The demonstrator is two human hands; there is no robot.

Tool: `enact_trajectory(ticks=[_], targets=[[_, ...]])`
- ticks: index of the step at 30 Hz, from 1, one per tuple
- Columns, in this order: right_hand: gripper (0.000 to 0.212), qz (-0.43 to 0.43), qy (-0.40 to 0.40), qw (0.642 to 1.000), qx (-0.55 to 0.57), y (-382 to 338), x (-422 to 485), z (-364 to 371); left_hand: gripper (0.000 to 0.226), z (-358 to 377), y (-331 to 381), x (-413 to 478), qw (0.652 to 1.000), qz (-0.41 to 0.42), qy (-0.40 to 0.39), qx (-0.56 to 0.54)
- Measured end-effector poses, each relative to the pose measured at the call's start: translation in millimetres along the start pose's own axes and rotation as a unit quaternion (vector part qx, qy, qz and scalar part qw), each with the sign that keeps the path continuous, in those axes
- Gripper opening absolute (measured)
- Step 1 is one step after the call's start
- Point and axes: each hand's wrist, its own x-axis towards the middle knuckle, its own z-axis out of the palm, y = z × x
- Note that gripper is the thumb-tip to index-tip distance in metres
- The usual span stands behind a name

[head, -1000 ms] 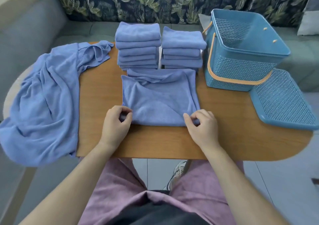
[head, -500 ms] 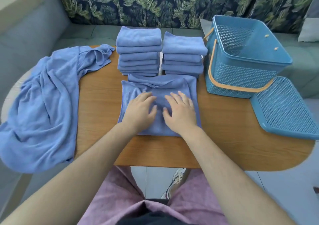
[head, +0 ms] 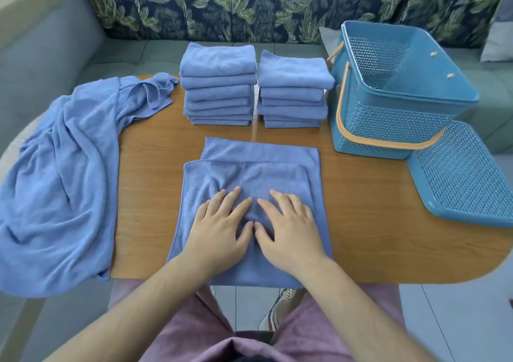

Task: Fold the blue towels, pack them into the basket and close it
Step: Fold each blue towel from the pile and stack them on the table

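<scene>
Two hands [head: 219,231] [head: 288,231] flat on one towel [head: 249,173]; two stacks [head: 219,84] [head: 291,89]; one basket [head: 388,123]

We press our left hand [head: 219,230] and right hand [head: 288,230] flat on the folded towel [head: 249,173]; two stacks [head: 219,84] and the basket [head: 394,95] stand behind it.

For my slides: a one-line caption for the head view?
Left hand and right hand press a half-folded towel flat, near two folded stacks and the open basket.

stacks [head: 254,87] behind towel [head: 249,175] — basket [head: 394,106] right
</scene>
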Motion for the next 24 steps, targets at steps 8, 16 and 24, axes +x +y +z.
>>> enact_trajectory(ticks=[8, 16, 24], targets=[[0.051, -0.023, 0.026, 0.999, -0.012, 63.7, 100.9, -14.1, 0.051, -17.4, -31.9, 103.9, 0.997, 0.001, -0.076, 0.004], [0.008, -0.040, 0.137, 0.988, 0.066, 91.2, 101.2, 0.0, 0.043, -36.3, -80.3, 127.2, 0.991, 0.102, -0.082, 0.010], [0.011, -0.048, 0.118, 0.987, 0.096, 93.0, 104.9, 1.6, 0.013, -19.2, -109.8, 108.8, 0.990, 0.077, 0.008, -0.118]])
